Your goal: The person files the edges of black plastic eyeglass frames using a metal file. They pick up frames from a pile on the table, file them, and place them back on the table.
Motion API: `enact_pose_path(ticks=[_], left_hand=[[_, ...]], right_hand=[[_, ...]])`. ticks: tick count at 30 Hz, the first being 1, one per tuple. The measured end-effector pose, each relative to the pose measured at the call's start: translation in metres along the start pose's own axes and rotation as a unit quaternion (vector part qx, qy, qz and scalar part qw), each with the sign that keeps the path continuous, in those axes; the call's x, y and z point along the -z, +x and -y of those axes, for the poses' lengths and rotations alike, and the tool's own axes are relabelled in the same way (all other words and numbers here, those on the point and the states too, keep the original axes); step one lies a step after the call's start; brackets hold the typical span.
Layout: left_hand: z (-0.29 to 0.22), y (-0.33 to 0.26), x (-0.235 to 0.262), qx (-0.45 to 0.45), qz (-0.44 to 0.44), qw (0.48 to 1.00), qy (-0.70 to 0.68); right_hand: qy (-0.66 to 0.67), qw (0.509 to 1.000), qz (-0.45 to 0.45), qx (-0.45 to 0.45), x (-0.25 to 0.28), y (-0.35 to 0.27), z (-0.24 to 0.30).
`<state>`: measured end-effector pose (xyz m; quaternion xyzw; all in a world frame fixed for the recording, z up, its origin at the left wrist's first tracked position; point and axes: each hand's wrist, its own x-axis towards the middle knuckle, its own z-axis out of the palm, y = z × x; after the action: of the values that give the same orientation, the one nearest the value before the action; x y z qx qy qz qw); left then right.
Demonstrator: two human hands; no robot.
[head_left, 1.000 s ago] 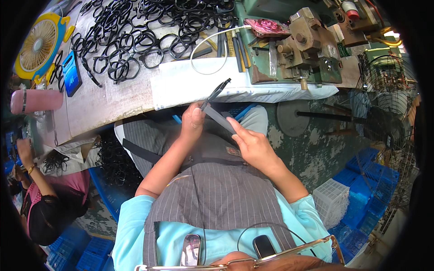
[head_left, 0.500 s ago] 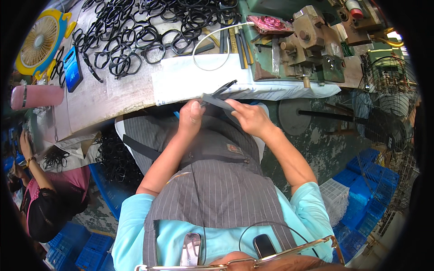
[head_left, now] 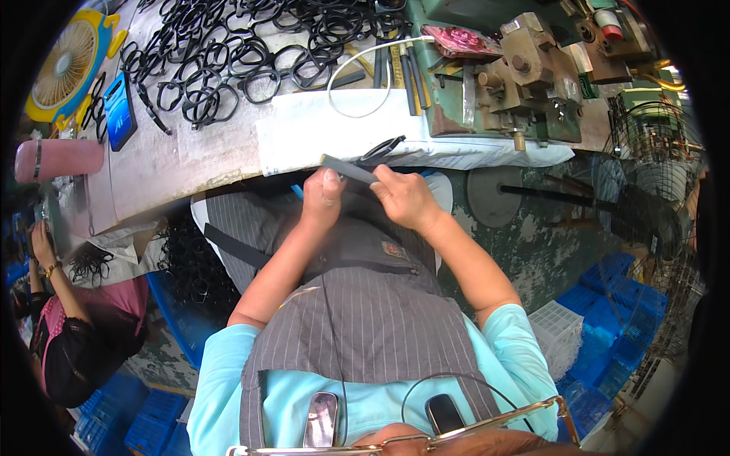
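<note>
**Both hands on a flat grey file at the counter edge**

Head view: your left hand (head_left: 323,199) is clenched around the near end of a flat grey file (head_left: 348,169), thumb on top. Your right hand (head_left: 405,199) has its grip closed on the file's other end, just beside the left hand. The file lies tilted across the front edge of the counter (head_left: 175,163), over the white cloth (head_left: 304,137). A black eyeglass frame (head_left: 382,150) rests on the cloth, touching the file's far side; whether your fingers pinch it cannot be told. Farther back on the counter lies a heap of black frames (head_left: 228,53), with a blue phone (head_left: 120,111) and a yellow fan (head_left: 65,64) to the left. A green machine (head_left: 525,83) stands to the right. At far left another person's hand (head_left: 39,235) works apart from yours.
</note>
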<state>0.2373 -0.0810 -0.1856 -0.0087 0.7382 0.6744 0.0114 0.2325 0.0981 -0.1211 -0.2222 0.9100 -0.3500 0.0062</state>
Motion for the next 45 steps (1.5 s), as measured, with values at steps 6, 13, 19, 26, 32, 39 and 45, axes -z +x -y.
enact_pose_path(ticks=[6,13,19,26,32,39,45], left_hand=[[0.000,0.002,0.001,0.076,0.048,0.995,-0.041],[-0.002,0.004,0.000,-0.011,0.026,1.000,0.001],[0.001,0.004,0.004,0.029,0.041,0.999,0.014],[0.001,0.005,0.002,-0.050,0.033,0.998,0.034],[0.004,0.006,0.000,-0.005,0.014,1.000,0.018],[0.007,0.009,0.004,0.007,0.055,0.998,-0.019],[0.011,0.009,0.005,0.022,0.080,0.994,-0.067]], right_hand=[[-0.015,1.000,0.010,-0.014,0.011,-0.010,-0.014],[0.089,0.996,0.024,-0.014,-0.002,-0.001,0.003],[0.053,0.994,0.060,-0.068,0.010,-0.011,-0.014],[0.012,1.000,0.018,0.013,0.009,-0.008,0.000],[0.009,1.000,0.010,-0.019,0.002,-0.015,-0.014],[-0.012,0.999,-0.030,0.002,0.024,-0.069,-0.031],[0.030,0.995,-0.097,-0.011,0.019,-0.053,-0.007]])
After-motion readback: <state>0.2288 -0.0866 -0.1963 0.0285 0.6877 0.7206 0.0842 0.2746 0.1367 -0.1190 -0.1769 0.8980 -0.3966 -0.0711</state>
